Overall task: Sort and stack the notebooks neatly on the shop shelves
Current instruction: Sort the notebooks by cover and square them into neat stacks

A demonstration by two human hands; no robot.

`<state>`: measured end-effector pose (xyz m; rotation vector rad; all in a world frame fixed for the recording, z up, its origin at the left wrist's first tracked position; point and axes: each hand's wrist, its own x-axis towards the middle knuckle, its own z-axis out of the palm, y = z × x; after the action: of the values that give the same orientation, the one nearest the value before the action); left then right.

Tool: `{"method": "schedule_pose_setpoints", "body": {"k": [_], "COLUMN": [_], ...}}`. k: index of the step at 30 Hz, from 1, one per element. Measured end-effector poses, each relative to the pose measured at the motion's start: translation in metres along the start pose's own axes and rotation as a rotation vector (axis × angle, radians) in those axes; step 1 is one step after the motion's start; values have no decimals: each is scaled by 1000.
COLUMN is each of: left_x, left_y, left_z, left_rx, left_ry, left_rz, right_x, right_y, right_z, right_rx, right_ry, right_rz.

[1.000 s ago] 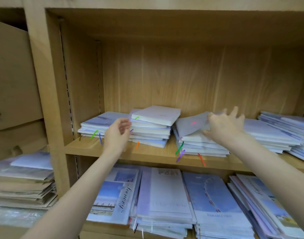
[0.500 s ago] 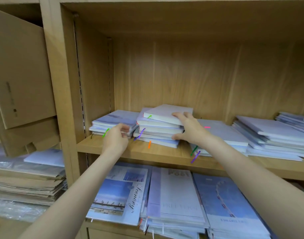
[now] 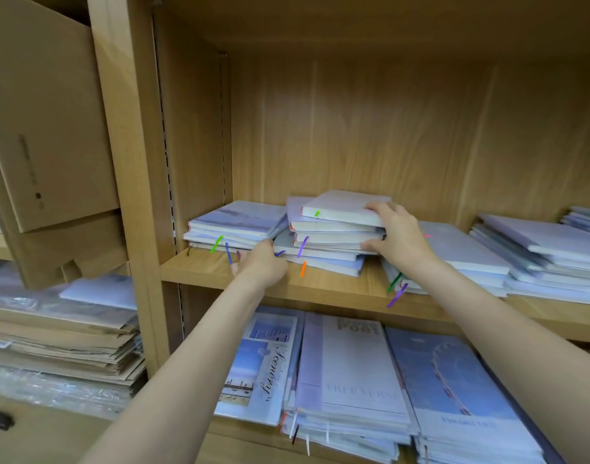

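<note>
On the upper wooden shelf [image 3: 327,289] lie several stacks of pale blue notebooks with coloured ribbon markers. The middle stack [image 3: 327,236] is askew, its books fanned at different angles. My right hand [image 3: 395,237] grips the right end of that stack, fingers over the top notebook and thumb lower down. At the stack's lower left corner my left hand [image 3: 265,262] touches the bottom books; its fingertips are hidden behind them. A lower, flatter stack [image 3: 236,226] lies to the left.
More notebook stacks [image 3: 538,256] fill the shelf to the right. The lower shelf holds larger notebooks [image 3: 350,373] laid flat. Left of the upright panel [image 3: 136,182] stand a tilted cardboard box [image 3: 49,135] and piled flat cardboard [image 3: 59,343].
My right hand left the stack on the right and now grips the middle stack's right end. My left hand slid right from the left stack to the middle stack's corner. The view moved closer.
</note>
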<state>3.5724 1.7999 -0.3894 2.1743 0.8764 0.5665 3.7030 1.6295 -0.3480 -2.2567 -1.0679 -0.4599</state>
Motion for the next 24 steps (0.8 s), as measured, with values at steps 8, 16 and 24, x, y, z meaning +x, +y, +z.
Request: {"method": "schedule_pose_setpoints", "body": {"k": [8,16,24], "left_x": [-19,-12,6], "left_y": [10,23,23], "left_z": [1,1,-9], "left_rx": [-334,-461,-464], "left_ry": [-97,-31,-75], "left_rz": [110,288,316], "right_x": [-5,-4,0], "right_y": [4,6,19], "right_z": [-11,-21,-27], "right_rx": [-16,113,314], "right_ry": [19,-39,-104], "right_rz": [-33,58,17]}}
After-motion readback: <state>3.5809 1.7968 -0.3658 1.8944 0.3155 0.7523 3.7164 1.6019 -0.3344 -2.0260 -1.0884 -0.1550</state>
